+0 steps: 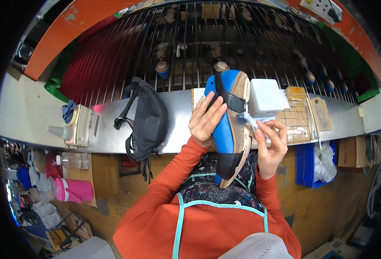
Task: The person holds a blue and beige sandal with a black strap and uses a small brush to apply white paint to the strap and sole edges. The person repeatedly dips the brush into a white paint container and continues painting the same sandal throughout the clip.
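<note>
A sandal [230, 160] with black straps and a cork-coloured sole edge is mounted on a blue shoe last [225, 134]. It stands tilted in front of me, turned so the sole edge faces right. My left hand [205, 121] grips the last and upper from the left, fingers laid over the blue side and near the black strap. My right hand [272, 144] pinches a small pale-blue and white tool [250, 119], whose tip meets the sole edge beside the strap. The tip's exact shape is partly hidden.
A white box-like container [266, 96] stands right behind the sandal on the metal counter [177, 114]. A black waist bag [149, 123] lies to the left. Beyond runs a rack of metal bars [190, 52] carrying several shoes. A blue crate [303, 166] sits lower right.
</note>
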Motion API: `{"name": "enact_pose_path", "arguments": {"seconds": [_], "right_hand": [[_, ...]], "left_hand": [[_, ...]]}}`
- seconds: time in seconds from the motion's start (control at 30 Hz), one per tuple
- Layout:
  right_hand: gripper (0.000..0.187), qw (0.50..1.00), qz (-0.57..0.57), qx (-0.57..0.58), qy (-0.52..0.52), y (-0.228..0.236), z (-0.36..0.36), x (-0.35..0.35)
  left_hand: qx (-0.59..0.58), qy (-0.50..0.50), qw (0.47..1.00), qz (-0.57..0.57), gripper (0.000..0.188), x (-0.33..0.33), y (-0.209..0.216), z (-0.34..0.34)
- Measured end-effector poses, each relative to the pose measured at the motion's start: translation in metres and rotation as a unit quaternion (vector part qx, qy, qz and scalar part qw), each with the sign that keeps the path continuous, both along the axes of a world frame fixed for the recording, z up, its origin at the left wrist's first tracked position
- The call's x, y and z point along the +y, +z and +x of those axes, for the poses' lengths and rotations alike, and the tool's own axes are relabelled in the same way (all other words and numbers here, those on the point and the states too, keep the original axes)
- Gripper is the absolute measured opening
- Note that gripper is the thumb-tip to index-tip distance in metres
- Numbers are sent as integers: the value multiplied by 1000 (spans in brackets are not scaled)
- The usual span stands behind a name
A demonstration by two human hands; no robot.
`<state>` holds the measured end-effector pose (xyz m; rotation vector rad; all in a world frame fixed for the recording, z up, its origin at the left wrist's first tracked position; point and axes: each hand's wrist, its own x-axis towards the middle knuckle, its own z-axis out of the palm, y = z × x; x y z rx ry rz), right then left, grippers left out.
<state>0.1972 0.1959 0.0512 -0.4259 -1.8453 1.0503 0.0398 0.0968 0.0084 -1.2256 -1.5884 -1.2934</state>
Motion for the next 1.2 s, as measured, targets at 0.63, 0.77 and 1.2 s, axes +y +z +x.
{"name": "enact_pose_path", "arguments": {"seconds": [0.63,0.77,1.2], "right_hand": [[25,972,211,-13,-99,15,-23,49],[26,969,230,-45,-77,18,-16,48],[25,971,229,-62,-44,36,-7,57]], "left_hand": [[32,-19,999,-21,27,-8,8,2],[49,-14,998,-34,28,-8,10,-2],[61,-25,996,-54,29,-10,13,-5]]}}
